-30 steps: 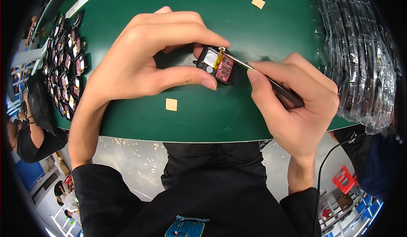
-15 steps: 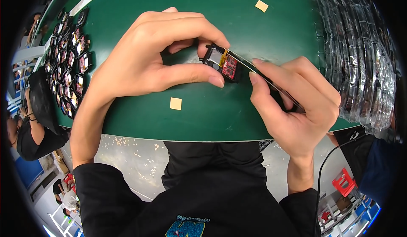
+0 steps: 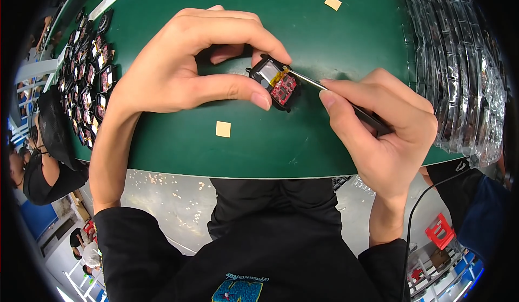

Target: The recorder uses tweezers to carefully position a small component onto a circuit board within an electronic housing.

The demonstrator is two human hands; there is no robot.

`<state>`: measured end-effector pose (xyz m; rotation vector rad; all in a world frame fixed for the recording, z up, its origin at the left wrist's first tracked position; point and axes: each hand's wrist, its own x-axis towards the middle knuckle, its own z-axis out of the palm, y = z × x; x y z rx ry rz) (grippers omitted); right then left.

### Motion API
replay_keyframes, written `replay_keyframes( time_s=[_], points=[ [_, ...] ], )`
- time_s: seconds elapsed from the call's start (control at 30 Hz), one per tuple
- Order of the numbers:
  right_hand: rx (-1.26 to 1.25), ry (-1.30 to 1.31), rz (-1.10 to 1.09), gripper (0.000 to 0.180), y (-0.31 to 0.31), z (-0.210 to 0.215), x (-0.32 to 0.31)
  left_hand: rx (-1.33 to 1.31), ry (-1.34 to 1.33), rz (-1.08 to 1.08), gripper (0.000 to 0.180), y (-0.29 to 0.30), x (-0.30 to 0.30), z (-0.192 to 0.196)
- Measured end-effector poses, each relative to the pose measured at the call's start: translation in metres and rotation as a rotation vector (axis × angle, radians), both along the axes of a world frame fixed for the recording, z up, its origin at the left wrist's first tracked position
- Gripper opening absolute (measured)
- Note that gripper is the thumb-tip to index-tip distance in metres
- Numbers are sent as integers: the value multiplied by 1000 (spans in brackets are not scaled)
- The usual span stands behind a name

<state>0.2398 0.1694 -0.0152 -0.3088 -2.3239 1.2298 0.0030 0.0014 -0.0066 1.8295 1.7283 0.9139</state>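
Pinched by its rim in the closed left hand (image 3: 178, 67) above the green mat (image 3: 335, 53), small black case (image 3: 274, 82) with bare red board, likely light and fragile, best gripped at edges; tweezers (image 3: 324, 88) clamped in right hand (image 3: 386, 126), tips touching it.

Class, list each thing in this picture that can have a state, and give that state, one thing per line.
Small black device: open, red circuit board showing, pinched in the left hand's fingers.
Tweezers: gripped by the right hand, tip on the device's yellow strip.
Tan squares: loose, flat on the green mat.
Devices at left: laid in rows.
Clear bags: stacked, overlapping.
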Motion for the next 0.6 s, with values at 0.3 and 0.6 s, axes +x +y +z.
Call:
replay_keyframes(
  time_s=[0.3,0.6],
  points=[
    [-5,-34,0,19,0,1,1,11,9,-17,60,1,0,-1],
    [-8,-23,10,19,0,-2,0,-6,-32,-24,57,0,1,2]
  ],
)
